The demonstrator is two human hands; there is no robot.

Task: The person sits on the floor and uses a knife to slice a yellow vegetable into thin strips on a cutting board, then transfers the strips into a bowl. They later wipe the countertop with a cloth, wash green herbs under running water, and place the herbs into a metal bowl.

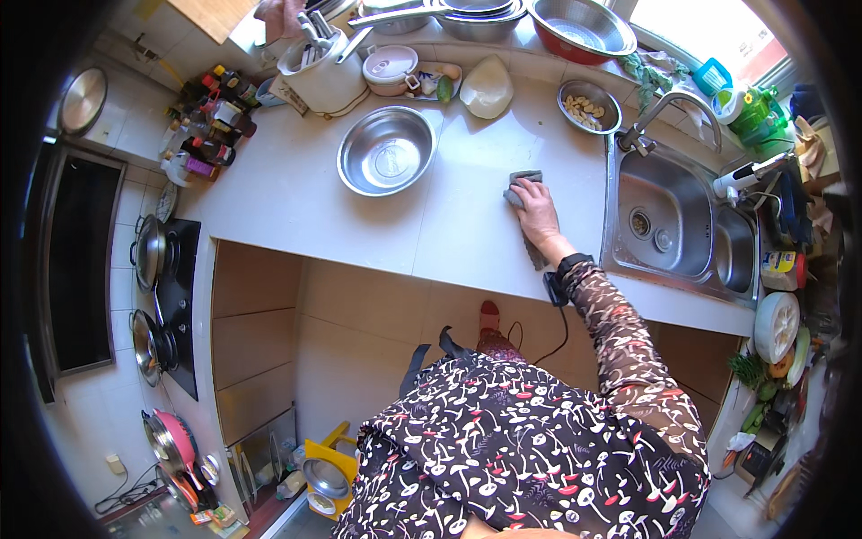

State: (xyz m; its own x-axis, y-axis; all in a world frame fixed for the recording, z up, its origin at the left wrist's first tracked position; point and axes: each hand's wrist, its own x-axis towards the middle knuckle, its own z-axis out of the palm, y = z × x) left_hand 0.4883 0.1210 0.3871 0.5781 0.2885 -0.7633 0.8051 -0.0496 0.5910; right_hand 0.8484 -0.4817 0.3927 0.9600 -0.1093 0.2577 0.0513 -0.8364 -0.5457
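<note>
My right hand (537, 210) presses on a grey cloth (526, 178) lying on the white countertop (465, 222); part of the cloth trails out below the palm toward the counter's front edge. My left hand is out of view. To the left of the cloth stands a stainless steel bowl (387, 151) with nothing visible in it. Behind and to the right, a smaller metal bowl (589, 108) holds pale pieces that look like peeled garlic cloves. A large cut piece of pale melon or gourd (487, 87) rests near the back wall.
A steel sink (663, 209) with a curved faucet (680, 101) is at the right. Along the back stand a knife holder (323, 77), a lidded pink container (390, 69) and a red colander (582, 30). Sauce bottles (214, 138) and a gas stove (180, 303) are at the left.
</note>
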